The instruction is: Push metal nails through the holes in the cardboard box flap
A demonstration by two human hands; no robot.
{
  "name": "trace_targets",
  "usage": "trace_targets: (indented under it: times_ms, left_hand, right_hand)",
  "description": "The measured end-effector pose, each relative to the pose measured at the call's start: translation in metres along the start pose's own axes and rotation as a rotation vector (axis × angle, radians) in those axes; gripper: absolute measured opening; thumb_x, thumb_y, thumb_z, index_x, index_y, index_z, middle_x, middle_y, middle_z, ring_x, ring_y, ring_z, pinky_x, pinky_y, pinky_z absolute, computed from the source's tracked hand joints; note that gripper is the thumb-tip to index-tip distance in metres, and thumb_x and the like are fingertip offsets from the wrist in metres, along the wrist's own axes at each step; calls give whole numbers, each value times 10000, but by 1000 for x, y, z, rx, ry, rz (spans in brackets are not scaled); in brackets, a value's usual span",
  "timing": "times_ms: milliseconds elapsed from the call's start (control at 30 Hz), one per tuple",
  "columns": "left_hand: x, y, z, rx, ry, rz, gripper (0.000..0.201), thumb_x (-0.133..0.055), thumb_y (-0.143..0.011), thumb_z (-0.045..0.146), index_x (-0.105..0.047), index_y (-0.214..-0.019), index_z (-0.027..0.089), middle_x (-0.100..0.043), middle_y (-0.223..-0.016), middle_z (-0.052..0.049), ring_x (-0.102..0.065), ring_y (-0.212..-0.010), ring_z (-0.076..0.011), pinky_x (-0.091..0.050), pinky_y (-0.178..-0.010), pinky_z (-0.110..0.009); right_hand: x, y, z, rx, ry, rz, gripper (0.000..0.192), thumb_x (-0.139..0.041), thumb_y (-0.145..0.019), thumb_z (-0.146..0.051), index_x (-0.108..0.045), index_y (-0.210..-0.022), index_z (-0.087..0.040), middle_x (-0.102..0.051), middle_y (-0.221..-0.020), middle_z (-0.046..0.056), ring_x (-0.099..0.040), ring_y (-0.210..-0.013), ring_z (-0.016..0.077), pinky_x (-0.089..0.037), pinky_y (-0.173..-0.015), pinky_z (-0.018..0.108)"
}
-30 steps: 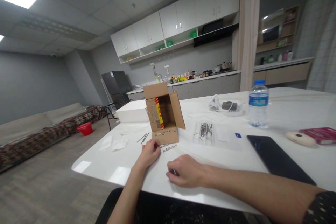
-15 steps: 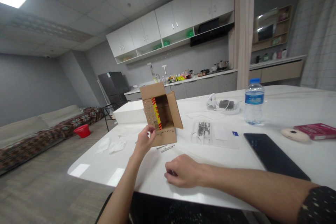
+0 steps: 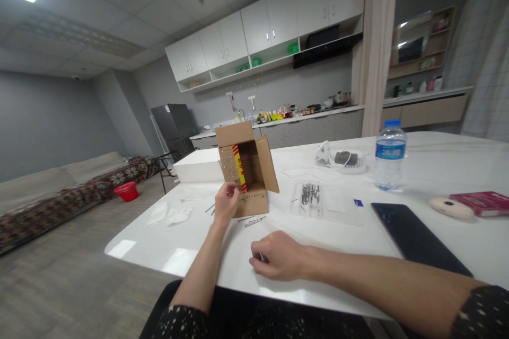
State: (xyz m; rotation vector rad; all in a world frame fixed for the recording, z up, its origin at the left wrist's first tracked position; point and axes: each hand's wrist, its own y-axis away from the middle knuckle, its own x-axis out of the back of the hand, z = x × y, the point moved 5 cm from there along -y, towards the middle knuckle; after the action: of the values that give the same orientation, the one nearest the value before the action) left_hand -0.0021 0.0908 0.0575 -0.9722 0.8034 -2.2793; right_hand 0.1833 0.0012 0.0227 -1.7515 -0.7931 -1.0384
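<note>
My left hand (image 3: 228,202), with its fingers bent together in a pinch, is at the lower left of an open cardboard box (image 3: 259,202). What it may hold is too small to make out. Small shiny metal heads dot the box's left flap, beside a red and yellow tape strip (image 3: 240,167). My right hand (image 3: 276,257) rests on the table, fingers curled closed; whatever is inside them is hidden. Between the hands and the box lie a few thin metal screws or nails (image 3: 254,221). More metal pieces (image 3: 310,195) fill a clear plastic case (image 3: 296,206).
On the white table (image 3: 338,246) stand a water bottle (image 3: 390,156) and a white box (image 3: 199,166). A black phone (image 3: 415,235), a beige rounded gadget (image 3: 450,206), a dark red box (image 3: 483,203), tissues (image 3: 177,215) and a white corded device (image 3: 350,163) lie there too.
My left hand has shifted slightly right and up, closer against the box's left flap. My right hand stays resting at the same place. The view has tilted a little.
</note>
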Motion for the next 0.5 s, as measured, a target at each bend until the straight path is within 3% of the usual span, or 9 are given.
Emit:
trace_targets:
  times_ms: [500]
  left_hand:
    - [-4,5,-3,-84,-14,-100,107,-531,-825,271,-596,-870,200,-642,-797,-8,-580,-721,-137,-461,-655,-257]
  right_hand:
    - [1,0,-1,1,-13,3,220,-521,-887,-292,-586,-709,-179,-641,-624,6,-463,-514,109,-255,-535,250]
